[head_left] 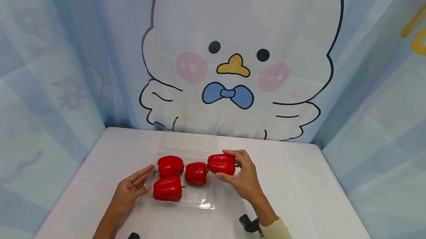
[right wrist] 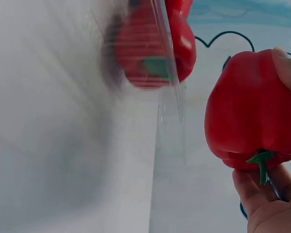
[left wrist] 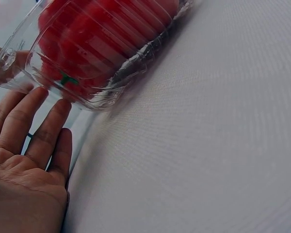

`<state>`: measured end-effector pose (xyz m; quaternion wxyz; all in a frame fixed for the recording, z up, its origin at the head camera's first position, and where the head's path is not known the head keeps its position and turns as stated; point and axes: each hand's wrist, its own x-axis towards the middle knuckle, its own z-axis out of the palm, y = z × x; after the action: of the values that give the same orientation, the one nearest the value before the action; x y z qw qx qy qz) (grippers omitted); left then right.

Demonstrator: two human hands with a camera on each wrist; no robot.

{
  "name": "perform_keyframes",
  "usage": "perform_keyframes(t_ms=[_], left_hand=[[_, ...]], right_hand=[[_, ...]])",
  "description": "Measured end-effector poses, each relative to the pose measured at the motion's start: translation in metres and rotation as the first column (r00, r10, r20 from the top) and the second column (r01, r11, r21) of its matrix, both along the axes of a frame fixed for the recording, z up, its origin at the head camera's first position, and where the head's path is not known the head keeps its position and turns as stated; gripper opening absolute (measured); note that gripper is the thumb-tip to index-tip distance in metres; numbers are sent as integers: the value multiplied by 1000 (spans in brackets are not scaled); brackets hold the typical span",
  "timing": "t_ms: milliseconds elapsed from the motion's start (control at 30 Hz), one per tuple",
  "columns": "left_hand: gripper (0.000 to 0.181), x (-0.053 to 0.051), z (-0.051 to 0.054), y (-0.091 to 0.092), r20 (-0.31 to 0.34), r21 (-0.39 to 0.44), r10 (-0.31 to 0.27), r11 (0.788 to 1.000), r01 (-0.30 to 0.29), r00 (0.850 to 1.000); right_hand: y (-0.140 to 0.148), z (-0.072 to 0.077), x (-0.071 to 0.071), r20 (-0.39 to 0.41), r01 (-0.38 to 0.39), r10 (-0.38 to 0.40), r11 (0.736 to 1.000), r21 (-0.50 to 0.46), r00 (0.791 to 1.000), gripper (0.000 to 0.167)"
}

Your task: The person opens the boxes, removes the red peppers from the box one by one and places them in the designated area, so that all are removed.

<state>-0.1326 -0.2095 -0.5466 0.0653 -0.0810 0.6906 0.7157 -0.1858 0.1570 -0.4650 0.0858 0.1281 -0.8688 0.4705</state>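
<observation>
"Where do we find the pepper point(head_left: 220, 164)?"

"Over the right edge of the tray point(head_left: 198, 197), grasped in the right hand point(head_left: 245, 177); the left hand point(head_left: 130, 190), fingers extended, touches the left edge."

"What risk do we see?"

"With a loose pinch, we judge, it could roll outside."

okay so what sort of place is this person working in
Probably a small curtained-off booth, perhaps set up for demonstrations: a cartoon-bird backdrop hangs behind the white table, and blue patterned drapes close in both sides.
</observation>
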Motion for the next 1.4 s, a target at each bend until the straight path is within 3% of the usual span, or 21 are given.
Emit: perform_keyframes(t_ms=[800, 1400], left_hand=[[78, 1, 0, 0, -6, -8, 9, 1000, -9, 1000], [77, 2, 2, 2, 10, -29, 11, 1000, -11, 1000]], right_hand=[[35, -42, -27, 99, 63, -70, 995, 76, 993, 73], [39, -54, -33, 151, 47, -64, 993, 112, 986, 75]])
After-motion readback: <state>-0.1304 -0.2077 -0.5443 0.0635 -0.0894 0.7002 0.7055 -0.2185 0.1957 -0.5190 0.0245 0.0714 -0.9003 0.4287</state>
